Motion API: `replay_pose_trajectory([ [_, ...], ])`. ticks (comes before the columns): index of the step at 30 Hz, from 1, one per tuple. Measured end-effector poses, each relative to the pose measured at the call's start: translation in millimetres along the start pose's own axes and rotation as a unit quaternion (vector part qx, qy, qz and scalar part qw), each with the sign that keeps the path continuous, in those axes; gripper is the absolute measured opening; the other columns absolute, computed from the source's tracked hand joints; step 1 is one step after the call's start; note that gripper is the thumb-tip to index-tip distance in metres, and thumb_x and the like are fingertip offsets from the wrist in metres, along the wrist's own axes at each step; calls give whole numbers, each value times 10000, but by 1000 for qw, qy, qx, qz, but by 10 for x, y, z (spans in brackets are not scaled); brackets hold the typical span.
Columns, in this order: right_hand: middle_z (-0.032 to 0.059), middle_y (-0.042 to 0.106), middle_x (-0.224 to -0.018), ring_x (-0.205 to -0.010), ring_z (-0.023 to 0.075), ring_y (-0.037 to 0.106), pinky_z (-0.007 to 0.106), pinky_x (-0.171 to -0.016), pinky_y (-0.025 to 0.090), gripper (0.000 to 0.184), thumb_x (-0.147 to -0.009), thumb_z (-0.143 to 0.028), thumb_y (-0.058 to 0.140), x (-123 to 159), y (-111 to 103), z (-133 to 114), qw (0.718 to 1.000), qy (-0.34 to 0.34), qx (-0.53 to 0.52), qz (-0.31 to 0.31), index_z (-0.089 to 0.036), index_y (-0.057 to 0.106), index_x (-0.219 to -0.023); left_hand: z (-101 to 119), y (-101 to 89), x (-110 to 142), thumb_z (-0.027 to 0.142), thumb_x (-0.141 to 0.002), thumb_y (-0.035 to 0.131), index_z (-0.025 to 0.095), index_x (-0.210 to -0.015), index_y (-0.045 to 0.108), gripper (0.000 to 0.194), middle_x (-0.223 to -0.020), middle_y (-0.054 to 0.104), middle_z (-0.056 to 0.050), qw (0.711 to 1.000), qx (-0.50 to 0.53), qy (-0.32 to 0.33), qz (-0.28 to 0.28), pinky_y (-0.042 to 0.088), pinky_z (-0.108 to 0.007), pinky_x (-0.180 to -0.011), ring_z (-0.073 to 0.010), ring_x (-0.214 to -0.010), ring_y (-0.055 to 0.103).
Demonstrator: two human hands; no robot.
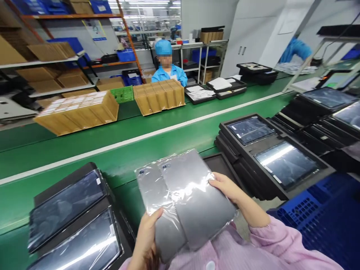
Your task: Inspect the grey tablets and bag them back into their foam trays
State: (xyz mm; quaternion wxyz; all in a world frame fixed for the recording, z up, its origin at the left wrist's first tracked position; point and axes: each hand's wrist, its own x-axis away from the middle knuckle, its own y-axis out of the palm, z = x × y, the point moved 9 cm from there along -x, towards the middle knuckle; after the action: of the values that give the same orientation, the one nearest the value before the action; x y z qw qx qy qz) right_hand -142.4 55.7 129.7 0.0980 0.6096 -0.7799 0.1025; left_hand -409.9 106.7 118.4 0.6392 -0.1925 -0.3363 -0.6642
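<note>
Two grey tablets in clear plastic film, backs up and partly overlapping, are held in front of my body. My left hand (pixel 149 229) grips the lower left edge of the left tablet (pixel 153 191), thumb on top. My right hand (pixel 226 187) is closed on the right edge of the right tablet (pixel 194 187), which covers part of the other. Each back shows a small camera in its upper left corner. My fingers under the tablets are hidden.
Black trays with wrapped tablets (pixel 67 206) lie at left. More tablet trays (pixel 247 150) are stacked at right, beside a blue crate (pixel 317 213). Across the green bench (pixel 157 138), a person in blue (pixel 165 71) stands behind a divided cardboard box (pixel 160 99).
</note>
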Motion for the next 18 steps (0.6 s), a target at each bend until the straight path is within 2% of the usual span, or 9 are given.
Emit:
replay_pose_trajectory([
  [2, 89, 706, -904, -792, 232, 667, 359, -735, 518, 443, -743, -451, 515, 14, -288, -13, 999, -7, 16, 34, -134, 592, -1044, 111, -171, -87, 214, -393, 744, 183, -848, 607, 476, -665, 693, 11, 999, -17, 18, 39, 490, -303, -592, -225, -642, 662],
  [4, 101, 707, -959, -863, 240, 671, 366, -781, 512, 454, -795, -355, 472, 19, -543, -63, 984, -22, 154, 90, -144, 552, -1188, 196, -340, -128, 210, -401, 717, 194, -798, 585, 418, -648, 681, 28, 995, -32, 36, 83, 481, -300, -578, -207, -603, 641],
  [5, 116, 708, -976, -887, 250, 673, 379, -799, 506, 473, -818, -301, 453, 5, -621, -54, 958, -9, 260, 120, -144, 513, -1261, 219, -405, -135, 213, -414, 702, 200, -777, 573, 385, -639, 671, 37, 993, -35, 41, 100, 475, -297, -568, -197, -587, 629],
  [7, 193, 689, -1039, -885, 288, 682, 418, -795, 505, 526, -846, -199, 418, -60, -649, 66, 876, 53, 453, 161, -97, 421, -1363, 224, -485, -135, 206, -436, 665, 205, -727, 547, 314, -596, 630, 55, 990, -40, 41, 127, 447, -278, -529, -170, -540, 591],
  [9, 292, 580, -1216, -859, 321, 692, 446, -761, 516, 555, -850, -131, 379, -160, -520, 291, 819, 108, 539, 167, -37, 363, -1397, 182, -479, -137, 184, -430, 621, 205, -659, 514, 254, -519, 555, 76, 990, -37, 31, 130, 400, -253, -470, -135, -462, 522],
  [11, 309, 411, -1382, -861, 323, 695, 448, -740, 532, 548, -844, -110, 372, -269, -303, 558, 819, 119, 541, 151, -41, 383, -1388, 129, -412, -138, 163, -392, 583, 203, -579, 469, 223, -452, 472, 89, 992, -24, 18, 119, 346, -234, -417, -105, -395, 438],
  [13, 262, 358, -1437, -878, 302, 694, 431, -740, 544, 502, -847, -128, 393, -343, -120, 797, 837, 109, 522, 126, -91, 458, -1343, 99, -315, -122, 154, -362, 557, 199, -530, 450, 204, -431, 443, 89, 995, -8, 9, 101, 328, -228, -399, -94, -376, 404],
  [16, 211, 432, -1412, -933, 267, 679, 398, -779, 542, 413, -860, -163, 406, -382, -21, 963, 870, 82, 477, 97, -130, 544, -1248, 98, -160, -55, 150, -339, 538, 189, -520, 488, 192, -436, 472, 74, 998, 8, -2, 70, 355, -236, -413, -106, -395, 428],
  [18, 195, 564, -1288, -895, 230, 680, 355, -745, 547, 373, -890, -204, 366, -394, -11, 892, 896, 59, 433, 79, -128, 570, -1193, 106, -77, 4, 145, -330, 532, 183, -528, 507, 203, -439, 490, 63, 998, 12, -9, 56, 369, -242, -424, -113, -411, 440],
])
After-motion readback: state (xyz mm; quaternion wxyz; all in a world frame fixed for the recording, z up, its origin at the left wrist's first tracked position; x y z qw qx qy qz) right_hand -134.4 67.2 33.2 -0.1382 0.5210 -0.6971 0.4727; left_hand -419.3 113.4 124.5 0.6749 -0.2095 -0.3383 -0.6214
